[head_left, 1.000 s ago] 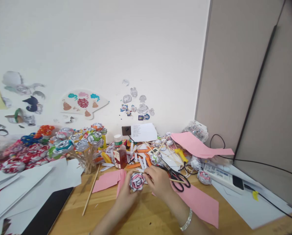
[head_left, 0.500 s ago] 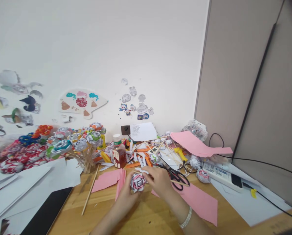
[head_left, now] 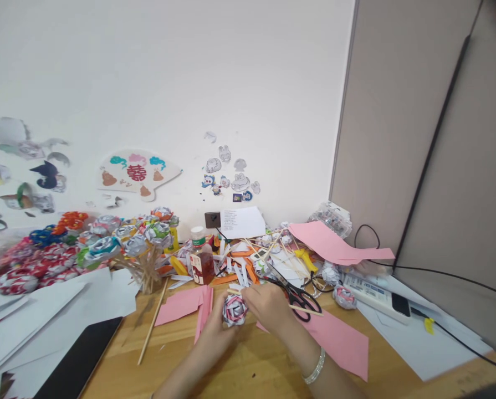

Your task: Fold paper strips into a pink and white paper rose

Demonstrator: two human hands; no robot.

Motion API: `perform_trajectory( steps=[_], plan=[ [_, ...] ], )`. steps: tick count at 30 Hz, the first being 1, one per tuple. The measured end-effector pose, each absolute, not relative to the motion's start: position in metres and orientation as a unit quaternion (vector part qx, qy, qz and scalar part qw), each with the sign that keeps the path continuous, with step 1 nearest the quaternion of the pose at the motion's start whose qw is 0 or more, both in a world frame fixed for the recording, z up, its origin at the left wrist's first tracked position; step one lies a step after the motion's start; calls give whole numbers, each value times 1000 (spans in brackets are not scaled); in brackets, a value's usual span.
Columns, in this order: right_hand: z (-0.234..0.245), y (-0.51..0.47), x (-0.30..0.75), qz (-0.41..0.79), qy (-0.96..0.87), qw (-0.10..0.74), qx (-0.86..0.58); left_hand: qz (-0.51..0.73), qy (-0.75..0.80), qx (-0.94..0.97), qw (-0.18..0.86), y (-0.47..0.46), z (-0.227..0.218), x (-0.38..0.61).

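Note:
A rose of rolled white, grey and pink paper (head_left: 234,310) is gripped in my left hand (head_left: 215,327), its fingers curled around the left side. My right hand (head_left: 268,307) closes at the rose's upper right edge, thumb and fingers pinched together there. Just behind the rose, the end of a thin wooden stick (head_left: 233,292) shows. Another length of stick emerges right of my right hand, in line with it; the part between is hidden. Black-handled scissors (head_left: 300,299) lie beyond my right hand, on a pink paper sheet (head_left: 339,343).
Folded pink paper (head_left: 181,306) and a loose stick (head_left: 153,321) lie to the left. Behind stand a jar (head_left: 202,260) and a bunch of paper flowers (head_left: 135,241) on sticks. A black tablet-like slab (head_left: 81,360) is at front left, a power strip (head_left: 376,299) at right.
My right hand has shifted slightly downward, its fingers closing in against the rose's edge. Less white paper shows above the rose. The left hand keeps its hold.

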State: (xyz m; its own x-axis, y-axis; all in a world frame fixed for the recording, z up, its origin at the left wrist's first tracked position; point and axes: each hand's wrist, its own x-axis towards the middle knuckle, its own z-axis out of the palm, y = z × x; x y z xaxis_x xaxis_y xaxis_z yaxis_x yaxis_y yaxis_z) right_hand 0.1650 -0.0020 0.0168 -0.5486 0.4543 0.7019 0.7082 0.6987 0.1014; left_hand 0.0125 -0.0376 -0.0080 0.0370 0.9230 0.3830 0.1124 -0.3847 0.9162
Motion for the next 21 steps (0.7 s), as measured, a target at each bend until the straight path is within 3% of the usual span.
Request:
perform_trajectory(
  steps=[12, 21],
  plan=[
    [15, -2, 162, -156, -867, 317, -350, 546, 421, 611, 389, -35, -12, 7],
    [22, -6, 167, 45, -872, 337, -353, 549, 401, 630, 375, -37, -9, 12]
  ],
)
